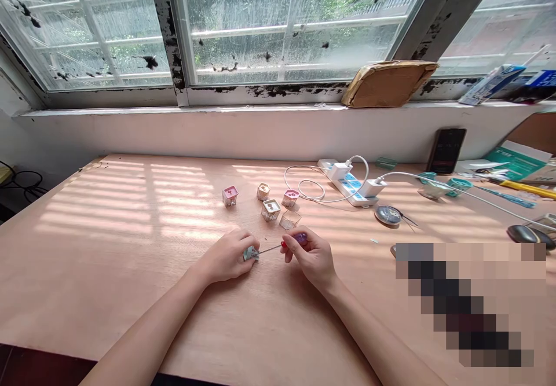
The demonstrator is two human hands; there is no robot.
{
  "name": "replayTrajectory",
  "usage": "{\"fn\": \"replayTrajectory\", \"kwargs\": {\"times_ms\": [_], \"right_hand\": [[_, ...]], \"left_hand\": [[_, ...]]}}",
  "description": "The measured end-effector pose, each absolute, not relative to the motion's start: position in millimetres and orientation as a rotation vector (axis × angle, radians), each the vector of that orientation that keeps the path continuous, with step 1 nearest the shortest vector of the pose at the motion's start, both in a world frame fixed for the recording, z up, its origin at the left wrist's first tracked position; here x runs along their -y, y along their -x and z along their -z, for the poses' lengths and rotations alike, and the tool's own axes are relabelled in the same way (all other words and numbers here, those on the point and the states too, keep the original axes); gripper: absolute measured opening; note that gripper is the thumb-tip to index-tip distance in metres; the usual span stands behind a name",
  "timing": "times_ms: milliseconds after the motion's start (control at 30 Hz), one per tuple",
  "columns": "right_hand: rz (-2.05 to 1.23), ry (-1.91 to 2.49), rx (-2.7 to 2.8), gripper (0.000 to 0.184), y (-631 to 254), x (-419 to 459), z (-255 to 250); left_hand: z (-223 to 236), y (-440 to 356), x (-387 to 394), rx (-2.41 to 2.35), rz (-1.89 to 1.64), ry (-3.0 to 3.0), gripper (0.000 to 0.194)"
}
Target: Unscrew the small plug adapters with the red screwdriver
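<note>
My left hand [226, 256] pinches a small pale teal block [249, 253] against the plywood tabletop [130, 293]. My right hand [310, 256] holds a purple-handled tool [299, 238] with a red collar. Its thin metal shaft [269, 250] reaches across and touches the block. Just ahead of my hands stand several small clear cubes with coloured insides, the nearest an empty-looking clear cube [290, 219]. A pink-topped cube [230, 195] stands further left. The block's underside is hidden by my fingers.
A white power strip [347, 183] with plugged-in chargers and cables lies at the back. A phone [446, 150], a computer mouse [526, 234], and assorted small items sit at the right. A blurred patch covers the front right. Windows run behind the table.
</note>
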State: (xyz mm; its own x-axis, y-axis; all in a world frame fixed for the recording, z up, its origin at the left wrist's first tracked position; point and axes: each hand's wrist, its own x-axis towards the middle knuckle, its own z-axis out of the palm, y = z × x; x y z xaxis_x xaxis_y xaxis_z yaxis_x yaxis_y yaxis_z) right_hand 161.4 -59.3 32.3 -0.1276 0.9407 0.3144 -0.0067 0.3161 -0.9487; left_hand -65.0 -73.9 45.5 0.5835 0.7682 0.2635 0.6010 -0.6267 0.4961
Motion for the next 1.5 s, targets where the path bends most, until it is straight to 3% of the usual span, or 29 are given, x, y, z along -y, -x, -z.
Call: {"fn": "replayTrajectory", "kwargs": {"times_ms": [433, 633, 833, 1033, 1200, 1400, 1500], "right_hand": [[-0.911, 0.878, 1.861, 0.031, -171, 60, -52], [-0.622, 1.041, 1.961, 0.037, -171, 59, -58], [-0.855, 0.984, 2.114, 0.008, -177, 63, -75], [-0.668, 1.101, 2.138, 0.028, -177, 65, -79], [-0.718, 1.061, 2.220, 0.010, -179, 66, -83], [-0.514, 1.193, 2.146, 0.032, -175, 63, -73], [-0.533, 1.168, 2.161, 0.021, -172, 65, -77]], "left_hand": [[-41, 65, 71, -1.080, -0.698, -2.423, 0.012], [-43, 66, 71, -1.091, -0.717, -2.425, 0.012], [-47, 65, 72, -1.093, -0.715, -2.405, 0.013], [-48, 65, 72, -1.111, -0.710, -2.401, 0.012], [-50, 65, 72, -1.109, -0.692, -2.413, 0.013], [-52, 65, 73, -1.153, -0.658, -2.398, 0.014], [-48, 65, 71, -1.148, -0.677, -2.398, 0.015]]}}
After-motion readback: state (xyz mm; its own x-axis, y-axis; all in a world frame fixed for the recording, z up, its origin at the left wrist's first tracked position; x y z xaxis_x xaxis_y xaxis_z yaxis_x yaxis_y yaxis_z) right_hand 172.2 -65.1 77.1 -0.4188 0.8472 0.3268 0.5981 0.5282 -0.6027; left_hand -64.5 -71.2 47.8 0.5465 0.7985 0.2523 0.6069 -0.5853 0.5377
